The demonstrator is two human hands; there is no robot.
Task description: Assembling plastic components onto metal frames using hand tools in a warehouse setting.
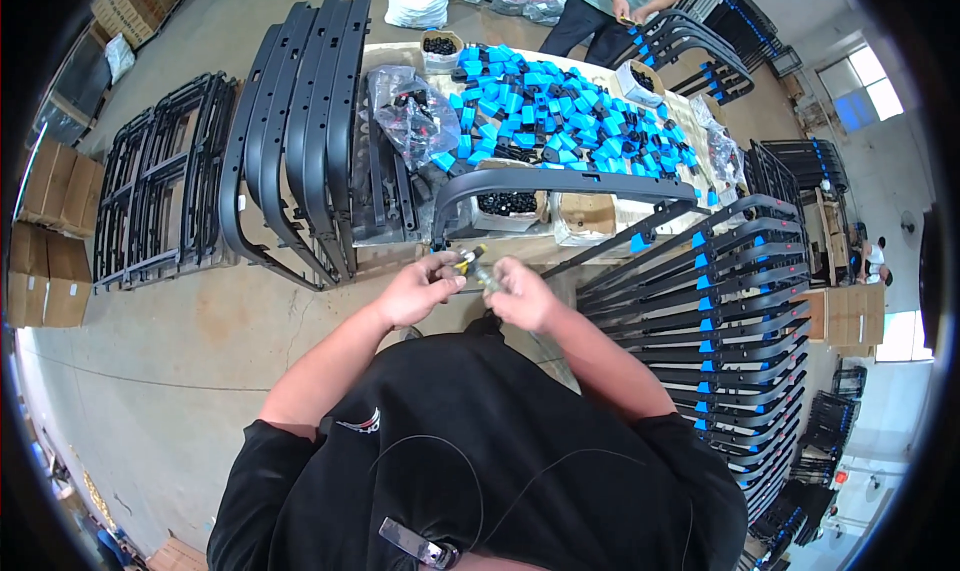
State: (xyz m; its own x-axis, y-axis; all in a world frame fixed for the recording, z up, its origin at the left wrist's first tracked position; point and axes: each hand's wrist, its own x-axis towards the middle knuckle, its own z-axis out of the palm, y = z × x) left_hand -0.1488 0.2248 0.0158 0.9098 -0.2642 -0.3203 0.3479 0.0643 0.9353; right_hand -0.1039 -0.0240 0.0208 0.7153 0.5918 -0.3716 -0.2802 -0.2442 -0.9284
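My left hand (420, 289) is closed, pinching a small yellow-and-black piece (465, 261) whose kind I cannot make out. Close beside it, my right hand (523, 294) has its fingers drawn together, blurred, around something pale and greenish. Both hands are in front of my chest, just short of the table. Beyond them a black metal tube frame (560, 181) with a bent corner rests along the table's near edge. Behind its bar stands a box of small black parts (508, 204), beside an open cardboard box (586, 214).
Blue-and-black plastic pieces (560, 106) are heaped on the table. Large black frames (295, 121) stand upright at left; a long row of frames with blue pieces (700, 321) fills my right. A plastic bag (412, 116) lies on the table. Another person's hands (640, 16) work across it.
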